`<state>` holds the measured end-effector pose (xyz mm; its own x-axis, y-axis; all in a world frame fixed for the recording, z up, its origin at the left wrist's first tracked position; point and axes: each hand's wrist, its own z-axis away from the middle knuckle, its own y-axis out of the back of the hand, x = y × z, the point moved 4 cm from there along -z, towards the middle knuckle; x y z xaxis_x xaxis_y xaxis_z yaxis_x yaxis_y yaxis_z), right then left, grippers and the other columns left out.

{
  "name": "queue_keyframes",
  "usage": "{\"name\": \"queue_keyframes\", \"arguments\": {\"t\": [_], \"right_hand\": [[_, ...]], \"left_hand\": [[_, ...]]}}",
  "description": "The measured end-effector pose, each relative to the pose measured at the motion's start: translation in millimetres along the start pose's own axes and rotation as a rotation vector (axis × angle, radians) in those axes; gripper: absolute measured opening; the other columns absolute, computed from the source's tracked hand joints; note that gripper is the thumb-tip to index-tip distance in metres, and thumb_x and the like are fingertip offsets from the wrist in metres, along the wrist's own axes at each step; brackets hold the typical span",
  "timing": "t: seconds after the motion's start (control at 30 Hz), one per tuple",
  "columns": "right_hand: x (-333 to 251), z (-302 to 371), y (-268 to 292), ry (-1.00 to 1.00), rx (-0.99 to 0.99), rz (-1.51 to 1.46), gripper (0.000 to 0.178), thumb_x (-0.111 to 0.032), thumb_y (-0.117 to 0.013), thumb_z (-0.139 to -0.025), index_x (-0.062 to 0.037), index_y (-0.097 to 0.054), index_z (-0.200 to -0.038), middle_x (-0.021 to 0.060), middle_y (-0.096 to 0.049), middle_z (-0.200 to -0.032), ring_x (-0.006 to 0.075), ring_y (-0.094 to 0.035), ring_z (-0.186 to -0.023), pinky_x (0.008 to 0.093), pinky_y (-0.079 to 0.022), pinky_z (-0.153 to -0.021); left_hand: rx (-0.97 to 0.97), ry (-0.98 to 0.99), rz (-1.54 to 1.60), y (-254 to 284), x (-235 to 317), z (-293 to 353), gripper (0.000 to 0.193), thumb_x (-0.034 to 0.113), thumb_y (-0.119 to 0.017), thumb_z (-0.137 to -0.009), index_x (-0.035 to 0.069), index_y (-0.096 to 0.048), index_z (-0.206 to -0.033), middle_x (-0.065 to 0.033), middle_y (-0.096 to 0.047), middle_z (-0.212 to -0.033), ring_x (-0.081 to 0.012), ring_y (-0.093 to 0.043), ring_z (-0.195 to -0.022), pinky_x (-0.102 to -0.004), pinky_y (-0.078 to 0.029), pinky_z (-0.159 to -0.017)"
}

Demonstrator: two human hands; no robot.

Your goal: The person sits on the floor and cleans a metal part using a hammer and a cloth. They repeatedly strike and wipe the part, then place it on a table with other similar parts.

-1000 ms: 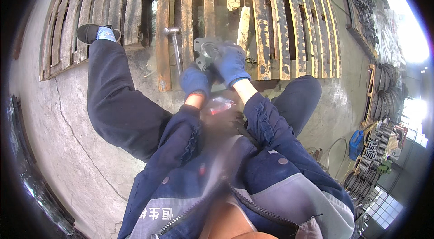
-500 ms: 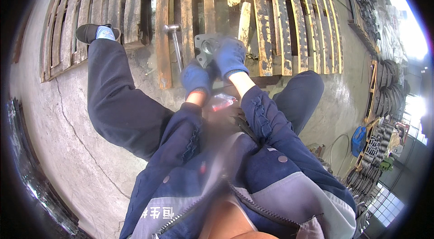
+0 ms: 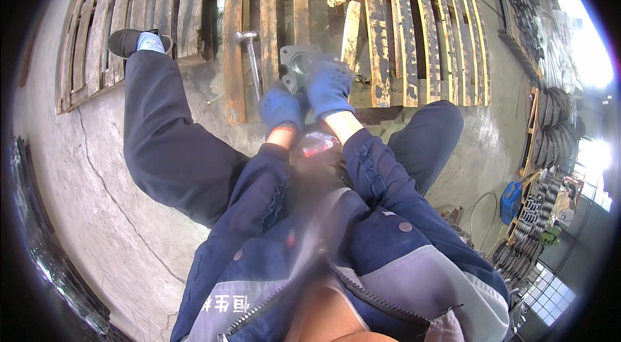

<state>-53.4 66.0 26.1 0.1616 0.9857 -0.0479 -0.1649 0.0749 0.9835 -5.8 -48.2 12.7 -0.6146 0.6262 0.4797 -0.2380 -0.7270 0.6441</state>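
Flange (image 3: 292,57) looks mid-handling, not set aside
Your left hand (image 3: 281,109) at its 7, right hand (image 3: 328,88) at 4; can't tell grips

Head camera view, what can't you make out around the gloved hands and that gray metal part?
All in the head view:
Gray metal part: its lower right side is hidden by the right hand.
Fingertips of the left hand and right hand: hidden behind their gloves, so their exact grip is unclear.
Clear plastic item with red: too small and blurred to identify.
Wooden pallet: far end cut off by the top edge.
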Motion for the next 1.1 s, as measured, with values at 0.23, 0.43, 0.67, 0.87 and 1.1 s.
{"name": "queue_keyframes", "arguments": {"t": [0.23, 0.43, 0.67, 0.87, 1.1], "right_hand": [[-7.7, 0.2, 0.3, 0.277, 0.087, -0.001, 0.017, -0.018, -0.062, -0.081, -0.0068, -0.073, -0.088, 0.0159, -0.071, -0.081, 0.0333, -0.071, -0.077, 0.0427, -0.054, -0.071], [-6.9, 0.7, -2.5, 0.44, 0.152, -0.081, 0.014, -0.016, -0.061, -0.08, -0.0085, -0.072, -0.086, 0.0133, -0.071, -0.08, 0.0302, -0.071, -0.076, 0.0428, -0.055, -0.07], [6.3, -2.2, -5.4, 0.529, 0.157, -0.224, 0.015, -0.014, -0.06, -0.08, -0.0077, -0.072, -0.087, 0.0158, -0.071, -0.084, 0.0341, -0.069, -0.081, 0.044, -0.055, -0.075], [7.1, -6.3, -3.6, 0.305, 0.168, -0.203, 0.009, -0.014, -0.064, -0.078, -0.0148, -0.073, -0.081, 0.0116, -0.07, -0.084, 0.0294, -0.068, -0.086, 0.0414, -0.054, -0.076], [9.1, -11.5, 0.6, 0.029, 0.037, -0.219, 0.014, -0.018, -0.064, -0.079, -0.0145, -0.073, -0.089, 0.0108, -0.071, -0.092, 0.0307, -0.069, -0.092, 0.0411, -0.054, -0.08]], "left_hand": [[0.071, -0.063, -0.053, -3.4, -2.1, -3.1, 0.041, 0.037, -0.073, -0.077, 0.003, -0.067, -0.1, -0.0234, -0.07, -0.099, -0.0359, -0.068, -0.1, -0.0408, -0.052, -0.088], [0.064, -0.051, -0.058, -4.8, -3.4, -3.9, 0.043, 0.04, -0.073, -0.078, 0.003, -0.067, -0.1, -0.0232, -0.07, -0.1, -0.0359, -0.068, -0.1, -0.041, -0.052, -0.088], [0.019, 0.013, -0.125, 0.6, 1.8, -3.0, 0.046, 0.039, -0.075, -0.075, 0.005, -0.067, -0.104, -0.0211, -0.07, -0.104, -0.0341, -0.068, -0.104, -0.0391, -0.051, -0.09], [-0.033, 0.031, -0.063, 5.5, 3.6, 2.3, 0.047, 0.039, -0.077, -0.073, 0.006, -0.068, -0.106, -0.0203, -0.07, -0.105, -0.0328, -0.067, -0.105, -0.0378, -0.051, -0.091], [0.009, -0.005, -0.046, 5.4, 4.2, 3.4, 0.046, 0.044, -0.073, -0.08, 0.005, -0.068, -0.103, -0.0212, -0.071, -0.102, -0.0341, -0.068, -0.102, -0.0391, -0.051, -0.09]]}}
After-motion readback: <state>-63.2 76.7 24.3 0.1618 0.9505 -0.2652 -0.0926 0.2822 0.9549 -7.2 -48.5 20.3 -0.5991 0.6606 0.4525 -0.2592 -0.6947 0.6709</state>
